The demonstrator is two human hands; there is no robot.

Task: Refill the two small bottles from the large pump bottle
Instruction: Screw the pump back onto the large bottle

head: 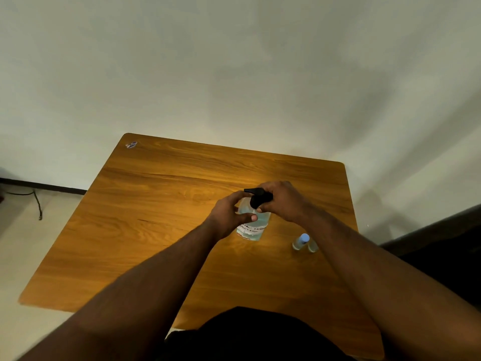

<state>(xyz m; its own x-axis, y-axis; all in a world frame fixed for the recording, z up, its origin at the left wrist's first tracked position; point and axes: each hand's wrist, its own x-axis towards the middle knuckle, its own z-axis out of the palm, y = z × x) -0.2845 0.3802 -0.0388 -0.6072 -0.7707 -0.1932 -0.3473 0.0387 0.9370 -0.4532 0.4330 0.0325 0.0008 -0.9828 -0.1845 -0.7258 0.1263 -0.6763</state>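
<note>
The large pump bottle (252,227) stands upright near the middle of the wooden table (156,204); it is clear with pale blue liquid, a white label and a black pump head (257,198). My left hand (229,217) grips the bottle's body from the left. Around the black pump head curl the fingers of my right hand (283,201). Two small clear bottles stand side by side to the right: one with a light blue cap (301,242), the other (312,246) partly hidden behind my right forearm.
A small sticker (131,144) lies at the table's far left corner. A pale wall rises right behind the table. On the floor at left runs a dark cable (36,201). A dark surface (442,246) sits to the right of the table.
</note>
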